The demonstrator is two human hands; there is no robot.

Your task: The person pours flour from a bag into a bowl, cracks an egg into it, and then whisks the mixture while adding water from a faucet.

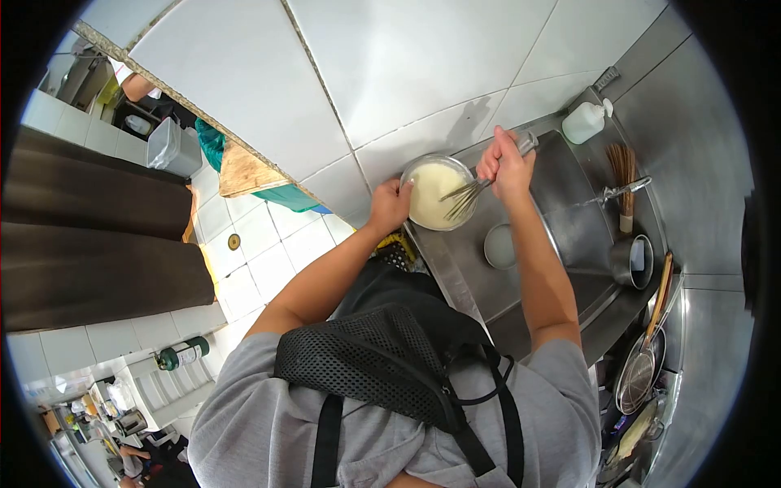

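Note:
A round bowl (465,172) of pale cream batter stands at the left end of the steel sink counter, close to the tiled wall. My left hand (391,206) grips the bowl's left rim, thumb on top and fingers down the side. In my right hand (508,165) is a wire whisk (465,198), my fingers wrapped round its metal handle. The whisk's wires rest in the batter at the right side of the bowl. Just below the bowl, a small round pale dish (499,246) lies in the sink, partly covered by my right forearm.
The steel sink (586,236) stretches right, with a tap (626,189) over it. Along its far edge are a white pump bottle (584,123), a stick brush (621,167) and a metal pot (632,262). Pans and a strainer (635,381) lie lower right. People are partly visible at far left.

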